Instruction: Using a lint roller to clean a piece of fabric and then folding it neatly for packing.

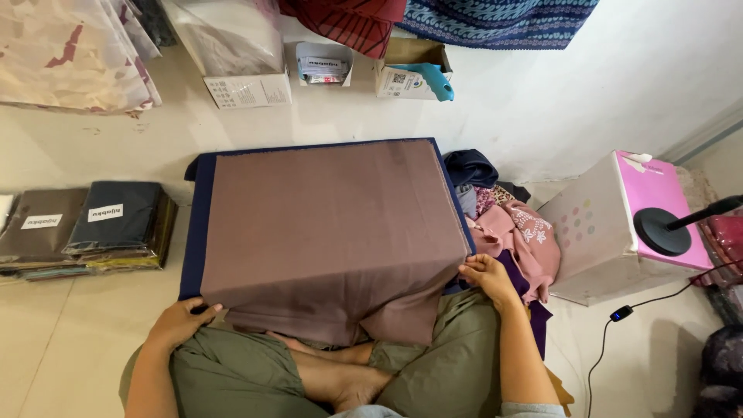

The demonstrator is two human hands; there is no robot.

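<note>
A mauve-brown cloth [325, 232] lies spread flat over a navy-covered board [198, 232] in front of my crossed legs, its near edge draping over my knees. My left hand [182, 320] grips the cloth's near left corner at the board's edge. My right hand [484, 272] pinches the cloth's right edge near the front corner. Both hands hold the fabric.
Packaged folded cloths [85, 224] are stacked on the floor at left. A heap of pink and dark fabrics [511, 232] lies to the right, beside a pink-and-white box [619, 224] bearing a black stand base [662, 231]. Cardboard boxes [406, 73] and hanging fabrics line the far wall.
</note>
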